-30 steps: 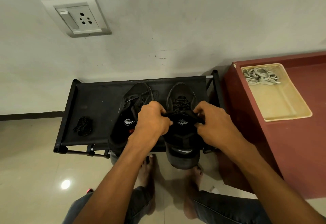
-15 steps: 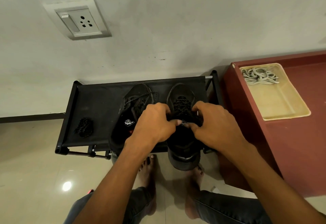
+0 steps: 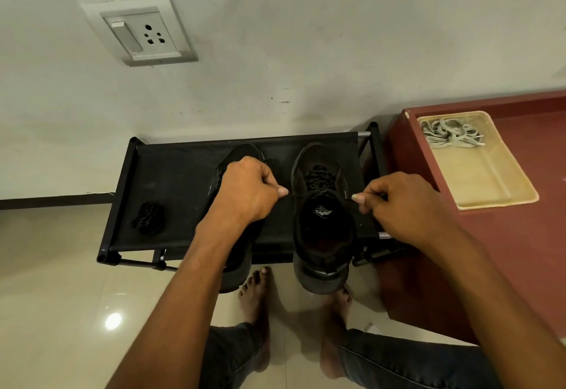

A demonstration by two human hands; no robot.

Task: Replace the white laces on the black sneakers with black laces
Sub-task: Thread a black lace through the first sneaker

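Two black sneakers stand on a black shoe rack (image 3: 171,180). The right sneaker (image 3: 321,229) carries a black lace (image 3: 318,179) through its eyelets. My left hand (image 3: 248,192) and my right hand (image 3: 404,205) are held apart on either side of that sneaker, each pinching one end of its black lace. The left sneaker (image 3: 235,272) is mostly hidden under my left hand and forearm. White laces (image 3: 450,136) lie bundled in a cream tray (image 3: 496,186).
A coiled black lace (image 3: 148,218) lies on the rack's left part. The cream tray sits on a red cabinet (image 3: 520,260) to the right. A wall socket (image 3: 144,36) is on the wall behind. My bare feet (image 3: 254,293) stand on the tiled floor below the rack.
My hands were together over the right sneaker's tongue; now they have pulled apart sideways, drawing the black lace ends outward.
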